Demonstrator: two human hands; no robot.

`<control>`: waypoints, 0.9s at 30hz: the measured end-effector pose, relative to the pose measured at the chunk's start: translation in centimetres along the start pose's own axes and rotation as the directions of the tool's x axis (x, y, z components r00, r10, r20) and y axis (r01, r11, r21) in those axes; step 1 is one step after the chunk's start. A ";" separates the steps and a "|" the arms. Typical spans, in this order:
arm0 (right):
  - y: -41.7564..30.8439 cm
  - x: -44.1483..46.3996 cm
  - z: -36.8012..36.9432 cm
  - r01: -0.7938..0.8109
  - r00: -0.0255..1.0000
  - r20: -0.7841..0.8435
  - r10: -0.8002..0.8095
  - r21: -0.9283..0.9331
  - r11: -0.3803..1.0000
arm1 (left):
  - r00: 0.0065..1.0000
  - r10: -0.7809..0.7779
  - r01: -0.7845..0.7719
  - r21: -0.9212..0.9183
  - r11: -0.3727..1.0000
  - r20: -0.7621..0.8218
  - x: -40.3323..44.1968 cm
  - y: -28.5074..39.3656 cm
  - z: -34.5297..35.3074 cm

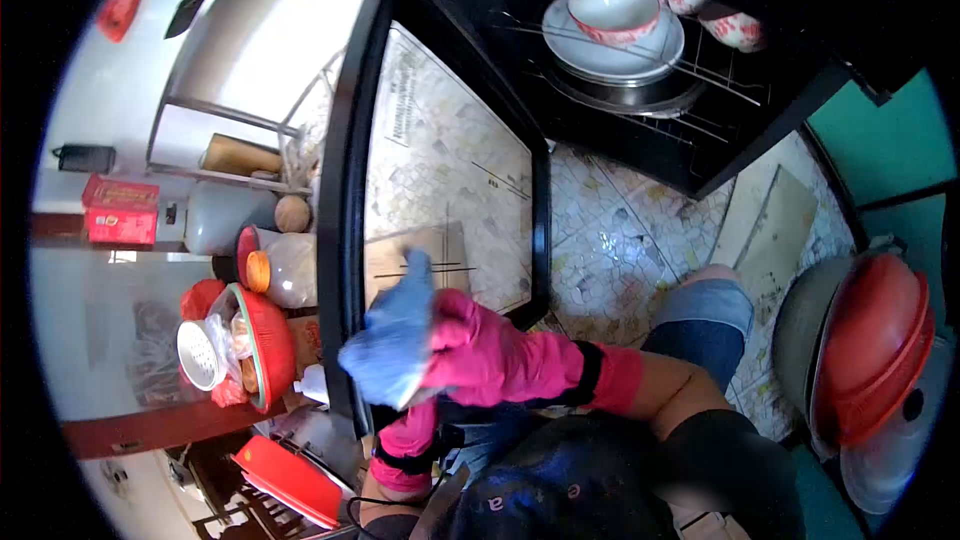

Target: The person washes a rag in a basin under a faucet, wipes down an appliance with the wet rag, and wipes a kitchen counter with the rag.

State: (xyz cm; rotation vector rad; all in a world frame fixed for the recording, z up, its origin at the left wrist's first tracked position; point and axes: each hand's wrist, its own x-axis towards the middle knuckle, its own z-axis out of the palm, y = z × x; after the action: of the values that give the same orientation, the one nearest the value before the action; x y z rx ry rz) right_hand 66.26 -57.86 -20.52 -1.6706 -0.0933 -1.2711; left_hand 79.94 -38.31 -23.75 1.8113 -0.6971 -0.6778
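A blue cloth is bunched at the open glass door of a black cabinet, near the door's frame. My right hand, in a pink rubber glove, is closed on the cloth. Below it, my left hand, also in a pink glove, is close to the cloth's lower end. Its fingers are hidden behind the cloth and my right hand. Both gloves have black bands around the forearms.
Inside the cabinet, a wire rack holds a red-patterned bowl on stacked plates. Red basins stand at the right on the tiled floor. A red basket and a plastic jar are at the left.
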 end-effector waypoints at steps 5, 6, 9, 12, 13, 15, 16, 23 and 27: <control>11.3 -8.3 -2.2 -0.384 0.888 -0.322 0.328 -0.126 0.915 | 0.970 -0.237 0.241 0.060 0.969 -0.059 -3.2 -2.9 -2.2; 14.5 -10.7 -3.0 -0.465 0.858 -0.331 0.392 -0.180 0.867 | 0.957 -0.277 0.282 0.067 0.957 -0.085 -3.9 -3.6 -2.6; 18.7 -13.0 -7.5 -0.771 0.467 -0.421 0.777 0.236 0.592 | 0.908 -0.391 0.404 0.069 0.912 -0.152 -5.4 -5.4 -3.1; 25.8 -16.4 -15.3 -0.787 0.448 -0.720 0.530 -0.035 0.616 | 0.846 -0.492 0.511 0.051 0.858 -0.205 -6.5 -7.4 -3.3; 27.0 -16.0 -18.2 -0.688 0.607 -0.679 0.413 -0.189 0.700 | 0.828 -0.519 0.539 0.046 0.841 -0.211 -6.6 -8.1 -3.1; 27.4 -11.8 -21.0 -0.556 0.822 -0.442 0.358 -0.756 0.345 | 0.799 -0.562 0.583 0.042 0.812 -0.215 -6.6 -9.3 -2.9; 29.4 -12.9 -22.5 -0.566 0.814 -0.451 0.367 -0.758 0.324 | 0.784 -0.582 0.603 0.041 0.797 -0.216 -6.6 -9.8 -2.8; 28.3 -17.0 -28.5 -0.457 0.733 -0.176 0.657 -0.843 0.285 | 0.754 -0.635 0.646 0.018 0.763 -0.168 -6.4 -11.2 -2.0; 24.0 -18.5 -31.8 -0.378 0.667 -0.218 0.713 -0.923 0.072 | 0.758 -0.636 0.642 -0.008 0.767 -0.141 -7.0 -10.8 -2.8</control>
State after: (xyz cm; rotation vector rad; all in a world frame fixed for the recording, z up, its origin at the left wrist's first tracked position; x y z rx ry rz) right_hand 50.00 -84.37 -51.53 -2.4788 1.3079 -0.3050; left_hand 78.90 -28.26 -32.18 2.1217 0.0365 -0.9738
